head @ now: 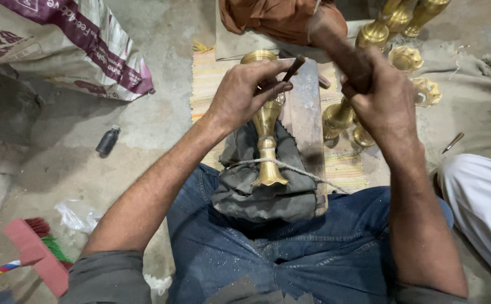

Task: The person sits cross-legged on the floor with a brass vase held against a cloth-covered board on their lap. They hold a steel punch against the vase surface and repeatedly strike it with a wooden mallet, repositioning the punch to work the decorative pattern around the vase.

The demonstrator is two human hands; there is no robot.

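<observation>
A tall brass vase (267, 143) lies on a dark grey cloth (268, 186) over my lap, tied down by a pale cord (299, 170). My left hand (245, 93) rests on the vase's upper part and pinches a thin dark chisel (294, 67) against it. My right hand (383, 95) is raised to the right, closed around a blurred wooden mallet (335, 42). The vase's mouth is partly hidden behind my left hand.
Several brass vases (394, 22) and brass pieces (338, 118) lie at the upper right on a striped mat (211, 84). A printed sack (71, 45) lies upper left, a small dark bottle (108, 141) on the concrete, a brush (37, 253) lower left. A metal tool (452, 142) lies at right.
</observation>
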